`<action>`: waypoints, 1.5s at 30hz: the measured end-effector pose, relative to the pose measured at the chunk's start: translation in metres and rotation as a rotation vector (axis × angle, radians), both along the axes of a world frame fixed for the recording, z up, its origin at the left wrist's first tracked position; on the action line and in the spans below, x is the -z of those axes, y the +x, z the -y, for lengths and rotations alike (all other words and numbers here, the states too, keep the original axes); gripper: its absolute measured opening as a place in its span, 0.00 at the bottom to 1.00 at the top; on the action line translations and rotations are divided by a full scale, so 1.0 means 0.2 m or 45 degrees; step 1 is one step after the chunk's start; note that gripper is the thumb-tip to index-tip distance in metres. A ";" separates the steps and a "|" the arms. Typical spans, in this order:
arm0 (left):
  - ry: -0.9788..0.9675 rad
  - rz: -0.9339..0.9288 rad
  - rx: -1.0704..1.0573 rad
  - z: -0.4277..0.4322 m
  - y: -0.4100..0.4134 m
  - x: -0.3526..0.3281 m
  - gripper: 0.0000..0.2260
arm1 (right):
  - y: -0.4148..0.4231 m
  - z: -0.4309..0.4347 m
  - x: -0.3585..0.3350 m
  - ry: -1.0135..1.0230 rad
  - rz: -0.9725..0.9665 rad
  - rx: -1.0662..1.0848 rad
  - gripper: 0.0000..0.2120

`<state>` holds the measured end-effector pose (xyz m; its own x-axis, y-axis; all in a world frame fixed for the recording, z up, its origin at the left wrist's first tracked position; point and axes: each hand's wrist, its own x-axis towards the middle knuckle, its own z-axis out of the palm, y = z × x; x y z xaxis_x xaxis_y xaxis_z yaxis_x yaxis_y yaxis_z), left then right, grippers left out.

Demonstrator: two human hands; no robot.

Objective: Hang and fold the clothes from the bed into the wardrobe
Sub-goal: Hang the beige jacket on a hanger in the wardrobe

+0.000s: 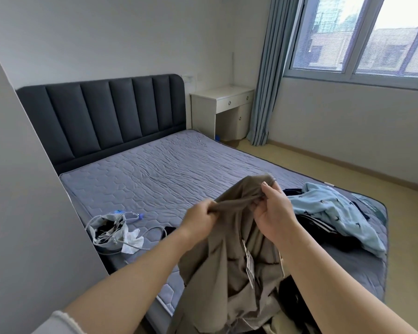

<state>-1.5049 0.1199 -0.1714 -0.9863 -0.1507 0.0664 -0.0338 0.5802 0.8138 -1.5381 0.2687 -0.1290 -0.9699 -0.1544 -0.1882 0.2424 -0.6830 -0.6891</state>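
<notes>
Head view: person stands at the near corner of the bed (155, 172), both forearms stretched fwd. L hand (202, 219) & R hand (274, 213) hold a khaki garment (227, 266) up over the mattress edge. Fingers of each hand are curled tight into the bunched top edge of the cloth: L hand grips a fold from the side, R hand pinches it w/ thumb up. Hands sit close together, a short stretch of cloth pulled btwn them. Rest of the garment hangs down in front of the person, past the bottom of the view. A white paper tag (249, 263) dangles on its front, below the R hand.

To the R of the hands, on the bed's near corner, a light blue garment (331, 213) w/ small dark print lies crumpled, partly over dark clothes w/ white stripes (316, 224). More dark cloth (292, 292) shows lower down, just beside the khaki piece; can't tell what it is.

L side of mattress: a grey pouch (106, 231), open, cords spilling out, a crumpled white tissue (133, 241) touching it, and a thin cable (155, 229) looping near the L wrist.

Bed has a grey quilted cover. Dark padded headboard (106, 116) at far end, white bedside unit (223, 102) w/ drawer beside it, blue-grey curtain (266, 80) next to that, window (360, 37) on the R wall. Grey panel (22, 189) fills the L edge; can't tell if wall or furniture.
</notes>
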 end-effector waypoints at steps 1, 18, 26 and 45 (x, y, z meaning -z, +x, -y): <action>0.080 -0.066 -0.100 0.03 -0.02 -0.03 0.08 | 0.00 0.00 0.01 0.046 0.004 0.002 0.13; -0.174 -0.183 0.365 0.13 -0.02 -0.45 0.05 | 0.01 0.08 0.12 1.059 -0.359 0.001 0.08; -0.121 0.817 0.604 0.35 0.00 -0.33 0.07 | -0.10 -0.06 0.12 0.748 -0.148 0.406 0.13; 0.373 0.089 0.227 0.11 -0.05 -0.47 0.06 | 0.03 0.09 0.05 1.152 -0.413 -0.261 0.10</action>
<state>-1.5152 0.0986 -0.0767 -0.9995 0.0217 -0.0231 -0.0148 0.3239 0.9460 -1.5315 0.2511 -0.1395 -0.9660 -0.2541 -0.0476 0.0039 0.1697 -0.9855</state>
